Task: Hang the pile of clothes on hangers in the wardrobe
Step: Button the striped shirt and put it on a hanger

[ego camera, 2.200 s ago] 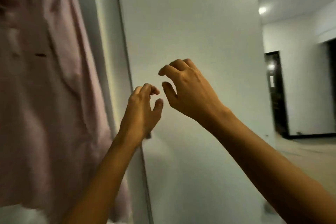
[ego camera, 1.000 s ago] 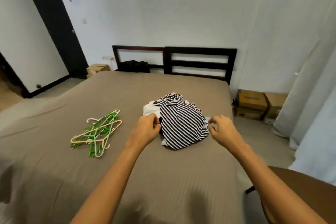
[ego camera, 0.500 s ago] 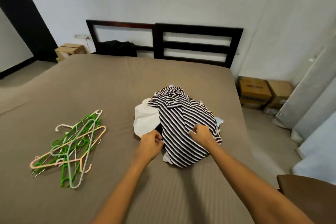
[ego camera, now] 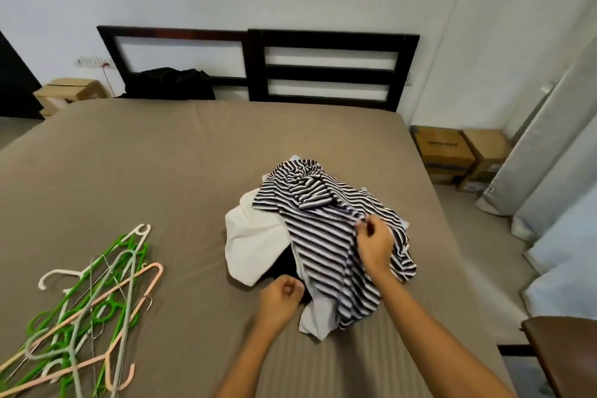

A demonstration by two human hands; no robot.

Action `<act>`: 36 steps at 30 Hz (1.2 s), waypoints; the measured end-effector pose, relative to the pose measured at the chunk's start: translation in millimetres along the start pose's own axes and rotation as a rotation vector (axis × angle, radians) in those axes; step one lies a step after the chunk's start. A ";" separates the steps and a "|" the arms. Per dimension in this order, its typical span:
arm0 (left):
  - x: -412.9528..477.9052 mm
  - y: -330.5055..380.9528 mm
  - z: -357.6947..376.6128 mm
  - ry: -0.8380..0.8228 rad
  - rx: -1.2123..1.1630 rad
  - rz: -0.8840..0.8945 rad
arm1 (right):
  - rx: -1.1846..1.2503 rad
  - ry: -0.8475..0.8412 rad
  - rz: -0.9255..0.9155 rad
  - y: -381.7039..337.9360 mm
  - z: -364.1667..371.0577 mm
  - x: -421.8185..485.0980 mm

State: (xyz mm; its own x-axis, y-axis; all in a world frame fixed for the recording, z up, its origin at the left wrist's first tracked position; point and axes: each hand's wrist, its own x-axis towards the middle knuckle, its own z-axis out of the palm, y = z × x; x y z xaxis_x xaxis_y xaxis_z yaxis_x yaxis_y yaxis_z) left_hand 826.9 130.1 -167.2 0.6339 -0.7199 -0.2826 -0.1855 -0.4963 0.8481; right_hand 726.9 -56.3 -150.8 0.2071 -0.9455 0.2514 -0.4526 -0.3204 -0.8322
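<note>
The view has swung from the wardrobe, where a pink shirt hung and both hands were bare, round to the bed (ego camera: 161,155). Half a second ago both hands worked at the near edge of the pile. Now the right hand (ego camera: 374,249) has climbed onto the striped shirt (ego camera: 326,236), and its grip is narrow, thumb and fingertips pinching a fold near the middle. The left hand (ego camera: 279,297) has slipped back to the pile's near edge, its fingers curled. Whether that grip holds any cloth cannot be told.

This probably means one garment is hung and the striped shirt is picked as the next. It still lies on top of the pile, right of the bed's middle, not lifted, and no hanger is taken.

By count, the pile shows:
- one striped shirt
- one white garment (ego camera: 255,242) under its left side
- one black garment (ego camera: 286,263) below that
- a pale scrap at the far right edge, too small to name

The hangers (ego camera: 90,307) lie tangled well apart on the left. Several are green, some pale and at least one peach, but no exact number can be read. Beside the bed stand two cardboard boxes (ego camera: 445,152) on the right and at least one box (ego camera: 69,92) on the left. One dark bundle (ego camera: 169,84) rests against the headboard (ego camera: 326,73).
</note>
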 end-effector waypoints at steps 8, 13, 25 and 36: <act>29.3 115.5 -14.5 -0.191 -0.985 -0.333 | 1.011 -0.419 0.098 -130.8 -93.6 18.3; 13.7 157.9 -12.0 -0.277 -1.191 -0.295 | 0.361 -1.448 0.120 -114.7 -102.8 -31.5; -108.8 84.0 -27.7 -1.163 0.065 -0.078 | 0.380 -0.483 0.797 -25.3 -89.2 -73.7; -102.7 -4.8 -67.7 -0.185 0.009 -0.244 | 0.160 -1.253 0.355 -43.4 -112.0 -197.1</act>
State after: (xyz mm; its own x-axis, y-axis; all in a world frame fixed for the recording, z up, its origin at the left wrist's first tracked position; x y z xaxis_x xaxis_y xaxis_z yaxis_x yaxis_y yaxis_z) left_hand 813.5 239.4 -111.9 0.5135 -0.6543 -0.5552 -0.0519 -0.6695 0.7410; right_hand 608.6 137.4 -108.9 0.7982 -0.2525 -0.5469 -0.5595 0.0256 -0.8284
